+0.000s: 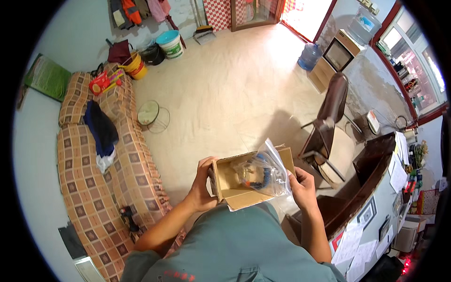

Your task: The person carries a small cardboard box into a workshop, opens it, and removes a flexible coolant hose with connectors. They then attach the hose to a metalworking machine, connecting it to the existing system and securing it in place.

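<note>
A small open cardboard box (229, 188) is held up in front of my body, its flaps folded out. My left hand (203, 187) is closed on its left end, with the fingers behind the side wall. A clear plastic bag (279, 175) lies partly inside the box and sticks out over its right end. Within the bag are a blue coiled piece (266, 176) and some small brass-coloured parts; their exact kind is hard to make out. My right hand (303, 189) grips the box's right end, its thumb at the edge of the bag.
A sofa (80, 188) with a checked cover runs along the left. A brown chair (336, 141) and a paper-covered desk (371, 225) stand at the right. A small round stool (149, 113), buckets (170, 44) and a water bottle (310, 56) are farther off.
</note>
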Tool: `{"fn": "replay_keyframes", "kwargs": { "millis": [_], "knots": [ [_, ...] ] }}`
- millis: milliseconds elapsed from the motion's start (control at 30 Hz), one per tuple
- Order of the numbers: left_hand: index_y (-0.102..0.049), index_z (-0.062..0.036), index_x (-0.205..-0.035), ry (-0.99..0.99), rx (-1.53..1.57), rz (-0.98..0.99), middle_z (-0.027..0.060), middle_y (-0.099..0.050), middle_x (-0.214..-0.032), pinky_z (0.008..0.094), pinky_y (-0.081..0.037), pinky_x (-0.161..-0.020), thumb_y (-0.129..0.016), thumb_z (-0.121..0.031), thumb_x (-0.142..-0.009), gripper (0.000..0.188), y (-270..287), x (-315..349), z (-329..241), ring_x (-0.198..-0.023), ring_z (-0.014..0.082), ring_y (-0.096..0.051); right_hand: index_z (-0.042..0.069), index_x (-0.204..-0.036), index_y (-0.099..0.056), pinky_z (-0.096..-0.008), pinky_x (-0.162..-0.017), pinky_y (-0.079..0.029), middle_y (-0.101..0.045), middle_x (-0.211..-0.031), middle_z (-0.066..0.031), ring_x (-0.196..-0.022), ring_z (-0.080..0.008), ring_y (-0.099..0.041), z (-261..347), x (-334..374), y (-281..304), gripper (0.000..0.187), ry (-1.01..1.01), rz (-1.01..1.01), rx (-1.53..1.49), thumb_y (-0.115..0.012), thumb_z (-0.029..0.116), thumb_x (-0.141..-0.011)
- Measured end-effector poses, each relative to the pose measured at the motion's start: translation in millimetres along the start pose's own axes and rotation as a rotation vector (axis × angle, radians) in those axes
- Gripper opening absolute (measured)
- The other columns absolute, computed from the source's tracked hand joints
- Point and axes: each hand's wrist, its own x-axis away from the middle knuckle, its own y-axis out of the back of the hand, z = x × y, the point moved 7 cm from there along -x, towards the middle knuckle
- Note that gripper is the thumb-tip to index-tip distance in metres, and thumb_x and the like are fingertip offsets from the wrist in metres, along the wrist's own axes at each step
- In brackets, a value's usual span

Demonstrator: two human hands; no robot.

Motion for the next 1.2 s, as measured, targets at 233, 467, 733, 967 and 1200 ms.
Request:
{"fn": "replay_keyframes", "kwargs": {
  "millis": [233,467,733,967,1200],
  "knots": [
    [-0.021,-0.0010,-0.150,0.014,0.011,0.028,0.0177,-0.042,-0.141,0.0423,-0.044,-0.105,-0.090,-0.011,-0.068,0.108,29,-230,46,-0.129,0.0295,-0.050,-0.006,-0.097,-0.070,-0.0236,-0.057,-0.039,-0.062,-0.075,0.0028,-0.065,-0.0035,-0.050,95,-246,22,0.026,-0.007,0.059,0.023,-0.061,0.018,-0.100],
    [-0.035,-0.0019,-0.144,0.121,0.123,-0.101,0.0137,-0.055,-0.134,0.0421,-0.046,-0.103,-0.094,-0.023,-0.068,0.099,93,-407,100,-0.121,0.0270,-0.057,-0.004,-0.092,-0.068,-0.0243,-0.057,-0.035,-0.057,-0.073,0.0055,-0.065,-0.0034,-0.045,169,-446,-2,0.026,0.040,0.137,0.138,-0.060,0.018,-0.102],
    [-0.045,-0.0039,-0.139,0.142,-0.172,0.082,0.0141,-0.057,-0.130,0.0396,-0.048,-0.100,-0.093,-0.025,-0.068,0.088,138,-649,195,-0.118,0.0282,-0.059,-0.002,-0.088,-0.067,-0.0250,-0.057,-0.034,-0.054,-0.071,0.0067,-0.065,-0.0038,-0.043,231,-667,1,0.028,0.040,-0.021,0.141,-0.060,0.021,-0.103],
    [-0.041,-0.0025,-0.138,-0.073,-0.243,0.224,0.0184,-0.050,-0.126,0.0434,-0.053,-0.091,-0.090,-0.028,-0.065,0.092,148,-884,251,-0.115,0.0330,-0.059,-0.005,-0.107,-0.069,-0.0255,-0.072,-0.044,-0.064,-0.086,-0.0003,-0.078,-0.0078,-0.054,284,-818,64,0.035,0.074,-0.264,-0.060,-0.058,0.028,-0.104],
    [-0.035,-0.0027,-0.143,0.094,-0.104,0.264,0.0167,-0.056,-0.130,0.0404,-0.049,-0.098,-0.089,-0.017,-0.065,0.096,107,-1103,339,-0.123,0.0286,-0.056,-0.007,-0.128,-0.060,-0.0343,-0.091,-0.053,-0.069,-0.117,-0.0166,-0.104,-0.0217,-0.067,244,-1012,152,0.051,-0.004,-0.371,-0.299,-0.048,0.037,-0.106]
  ]
}}
